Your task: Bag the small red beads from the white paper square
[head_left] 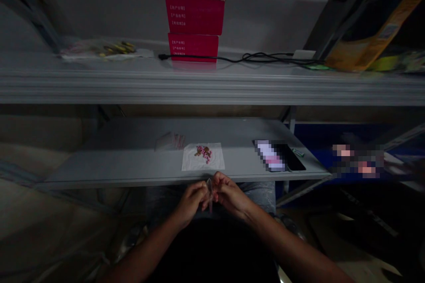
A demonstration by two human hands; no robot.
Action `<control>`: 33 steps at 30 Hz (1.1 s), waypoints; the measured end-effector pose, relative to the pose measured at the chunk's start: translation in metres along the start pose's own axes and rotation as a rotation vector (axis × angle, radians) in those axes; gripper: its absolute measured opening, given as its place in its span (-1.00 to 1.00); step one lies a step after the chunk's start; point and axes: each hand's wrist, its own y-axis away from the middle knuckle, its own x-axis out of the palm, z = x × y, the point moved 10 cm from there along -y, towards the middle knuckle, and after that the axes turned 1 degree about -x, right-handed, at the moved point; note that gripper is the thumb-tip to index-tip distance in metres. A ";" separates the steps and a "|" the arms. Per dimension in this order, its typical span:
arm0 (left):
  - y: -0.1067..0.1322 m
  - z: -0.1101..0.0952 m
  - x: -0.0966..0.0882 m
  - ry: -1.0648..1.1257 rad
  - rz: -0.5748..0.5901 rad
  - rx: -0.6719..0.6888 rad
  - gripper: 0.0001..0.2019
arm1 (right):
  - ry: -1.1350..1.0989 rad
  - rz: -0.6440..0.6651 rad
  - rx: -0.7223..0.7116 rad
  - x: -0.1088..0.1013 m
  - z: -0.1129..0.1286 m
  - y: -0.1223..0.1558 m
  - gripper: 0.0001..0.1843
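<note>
In front of my lap, just below the shelf's near edge, my left hand (pixel 194 198) and my right hand (pixel 229 193) are close together. Both sets of fingers are closed on a small clear plastic bag (pixel 210 199), which hangs upright between them. What the bag contains, if anything, is too dim to tell. Just beyond my hands a white sheet (pixel 189 162) lies on the grey shelf. On it rests a little pile of pink and brownish beads (pixel 203 153). Left of the sheet are more clear plastic bags (pixel 171 141), with faint pinkish marks.
Two phones, one with a lit screen (pixel 270 157) and one dark (pixel 291 158), lie at the right. Above, an upper shelf (pixel 186 86) carries stacked red boxes (pixel 195 15), a black cable (pixel 232 59), a bag with yellowish items (pixel 116 48) and an orange package (pixel 352 55).
</note>
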 end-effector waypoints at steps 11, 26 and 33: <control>0.021 -0.067 0.002 -0.659 -0.012 0.388 -0.15 | 0.115 -0.052 -0.014 -0.003 0.020 0.004 -0.76; 0.002 -0.041 -0.009 -0.205 -0.013 0.091 -0.63 | 0.696 0.099 -0.211 0.015 0.055 0.013 -0.82; 0.004 -0.040 -0.008 -0.188 0.013 0.036 -0.71 | 1.014 0.099 -0.311 0.031 0.065 0.025 -0.74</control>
